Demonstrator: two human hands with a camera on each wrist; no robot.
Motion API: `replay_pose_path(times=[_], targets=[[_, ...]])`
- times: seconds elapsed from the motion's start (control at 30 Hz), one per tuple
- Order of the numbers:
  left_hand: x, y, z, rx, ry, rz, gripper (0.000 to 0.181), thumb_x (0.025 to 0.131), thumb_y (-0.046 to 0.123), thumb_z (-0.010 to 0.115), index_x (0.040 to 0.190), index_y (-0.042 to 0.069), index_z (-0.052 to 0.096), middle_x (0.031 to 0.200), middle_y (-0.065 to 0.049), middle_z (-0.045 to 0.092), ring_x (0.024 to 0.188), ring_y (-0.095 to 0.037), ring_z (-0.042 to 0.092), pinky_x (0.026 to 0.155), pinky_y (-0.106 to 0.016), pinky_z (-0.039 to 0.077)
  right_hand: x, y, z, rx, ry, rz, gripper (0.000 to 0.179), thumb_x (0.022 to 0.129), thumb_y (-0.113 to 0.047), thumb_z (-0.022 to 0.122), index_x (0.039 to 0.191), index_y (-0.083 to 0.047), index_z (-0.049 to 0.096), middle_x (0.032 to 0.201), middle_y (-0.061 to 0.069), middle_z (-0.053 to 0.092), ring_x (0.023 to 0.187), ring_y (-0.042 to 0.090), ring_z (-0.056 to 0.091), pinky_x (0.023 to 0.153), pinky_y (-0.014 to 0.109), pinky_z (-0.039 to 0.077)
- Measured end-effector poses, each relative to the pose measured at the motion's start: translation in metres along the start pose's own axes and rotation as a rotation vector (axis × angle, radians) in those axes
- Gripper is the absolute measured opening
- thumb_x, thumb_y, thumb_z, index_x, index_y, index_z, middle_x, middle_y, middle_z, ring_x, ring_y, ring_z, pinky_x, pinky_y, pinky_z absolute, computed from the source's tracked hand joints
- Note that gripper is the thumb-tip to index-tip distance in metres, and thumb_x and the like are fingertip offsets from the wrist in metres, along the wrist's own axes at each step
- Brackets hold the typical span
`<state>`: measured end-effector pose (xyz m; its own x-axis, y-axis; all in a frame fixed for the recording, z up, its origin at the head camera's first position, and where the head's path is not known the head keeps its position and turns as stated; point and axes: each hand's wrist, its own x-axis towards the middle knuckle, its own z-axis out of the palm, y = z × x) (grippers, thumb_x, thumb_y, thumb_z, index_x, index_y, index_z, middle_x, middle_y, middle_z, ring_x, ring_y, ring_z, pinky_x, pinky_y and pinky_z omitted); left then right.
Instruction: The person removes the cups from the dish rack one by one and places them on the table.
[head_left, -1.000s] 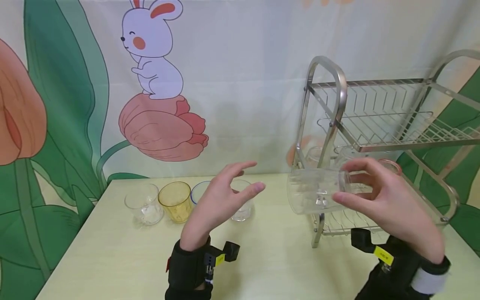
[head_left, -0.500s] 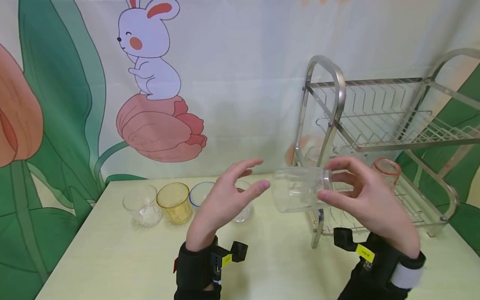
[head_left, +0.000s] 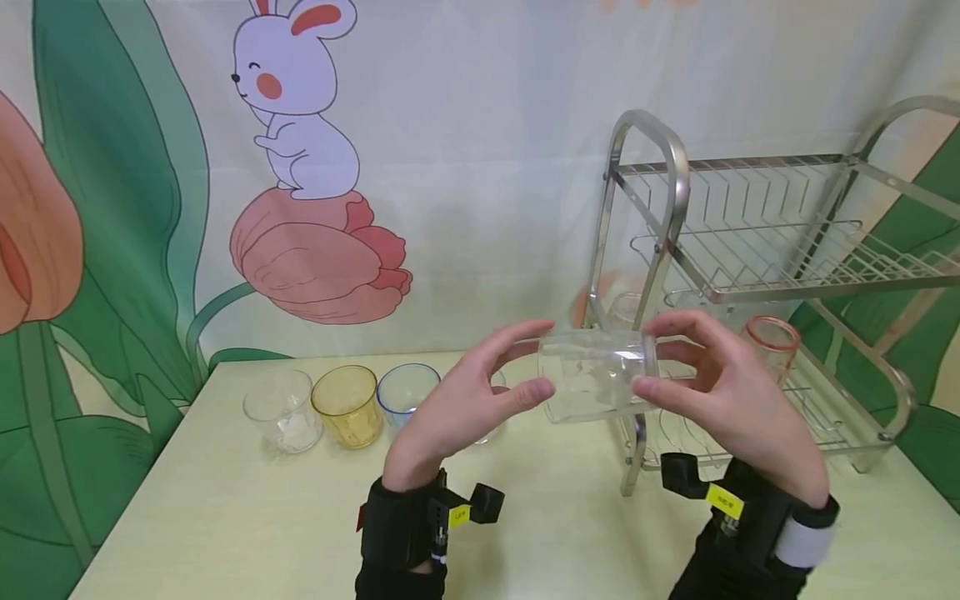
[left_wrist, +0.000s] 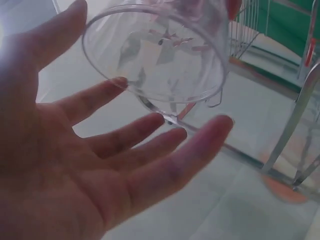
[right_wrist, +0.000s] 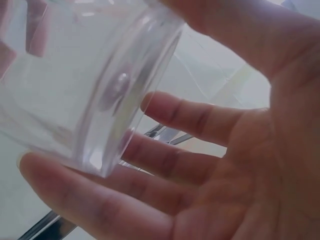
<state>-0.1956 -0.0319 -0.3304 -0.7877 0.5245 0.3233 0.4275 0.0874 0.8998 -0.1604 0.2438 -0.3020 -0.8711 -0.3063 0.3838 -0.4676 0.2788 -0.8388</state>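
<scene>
A clear drinking glass (head_left: 596, 375) is held sideways in the air, its mouth toward the left and its thick base toward the right. My right hand (head_left: 738, 396) grips the base between thumb and fingers, also seen close up in the right wrist view, where the glass base (right_wrist: 125, 95) lies between them. My left hand (head_left: 476, 396) is at the mouth, thumb and fingers spread on either side of the rim. From the left wrist, the thumb overlaps the glass rim (left_wrist: 87, 55) while the straight fingers (left_wrist: 175, 160) extend below it.
On the table (head_left: 285, 525) at left stand a clear glass (head_left: 279, 408), a yellow glass (head_left: 348, 408) and a blue-rimmed glass (head_left: 405, 392); another clear one is mostly behind my left hand. A two-tier metal dish rack (head_left: 678, 225) at right holds a red-rimmed glass (head_left: 772, 337) and clear glassware.
My right hand has carried the clear glass leftward, away from the front of the rack. My left hand has moved right, and its fingertips have come up to the glass's rim.
</scene>
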Motion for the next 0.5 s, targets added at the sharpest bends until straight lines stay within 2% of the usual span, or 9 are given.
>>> replay_pose_path(times=[0.07, 0.1, 0.23, 0.3, 0.5], targets=[[0.003, -0.002, 0.003, -0.087, -0.042, 0.042, 0.073, 0.088, 0.053, 0.071, 0.148, 0.026, 0.04, 0.148, 0.007, 0.038, 0.133, -0.011, 0.039, 0.092, -0.039, 0.048, 0.0, 0.001, 0.0, 0.023, -0.004, -0.012, 0.047, 0.091, -0.006, 0.07, 0.131, -0.007, 0.046, 0.131, 0.007, 0.045, 0.117, 0.024, 0.055, 0.079, 0.04, 0.054], [0.004, -0.002, 0.005, -0.135, -0.06, 0.054, 0.074, 0.087, 0.05, 0.072, 0.149, 0.026, 0.039, 0.148, 0.003, 0.039, 0.131, -0.014, 0.044, 0.092, -0.04, 0.049, 0.0, 0.001, 0.0, 0.04, -0.006, -0.019, 0.047, 0.091, -0.004, 0.069, 0.132, -0.006, 0.045, 0.132, 0.008, 0.044, 0.118, 0.025, 0.054, 0.079, 0.041, 0.054], [0.008, -0.002, 0.01, -0.297, -0.11, 0.062, 0.077, 0.087, 0.038, 0.076, 0.151, 0.023, 0.035, 0.145, -0.006, 0.041, 0.114, -0.027, 0.059, 0.093, -0.044, 0.048, 0.0, 0.001, -0.001, 0.099, -0.015, -0.037, 0.048, 0.091, 0.001, 0.066, 0.133, -0.003, 0.044, 0.134, 0.012, 0.042, 0.121, 0.03, 0.051, 0.078, 0.043, 0.055], [0.008, -0.002, 0.012, -0.325, -0.104, 0.052, 0.075, 0.088, 0.035, 0.077, 0.15, 0.024, 0.037, 0.144, -0.005, 0.043, 0.106, -0.032, 0.063, 0.093, -0.044, 0.048, -0.001, 0.001, -0.002, 0.116, -0.013, -0.036, 0.049, 0.091, 0.002, 0.066, 0.134, -0.003, 0.043, 0.133, 0.012, 0.042, 0.121, 0.032, 0.051, 0.078, 0.043, 0.055], [0.01, -0.003, 0.014, -0.338, -0.081, 0.072, 0.071, 0.088, 0.031, 0.076, 0.148, 0.022, 0.04, 0.142, -0.005, 0.043, 0.103, -0.033, 0.064, 0.093, -0.045, 0.048, -0.001, 0.002, -0.003, 0.118, -0.022, -0.048, 0.049, 0.092, 0.001, 0.065, 0.135, -0.003, 0.042, 0.133, 0.011, 0.042, 0.121, 0.032, 0.051, 0.079, 0.042, 0.054]])
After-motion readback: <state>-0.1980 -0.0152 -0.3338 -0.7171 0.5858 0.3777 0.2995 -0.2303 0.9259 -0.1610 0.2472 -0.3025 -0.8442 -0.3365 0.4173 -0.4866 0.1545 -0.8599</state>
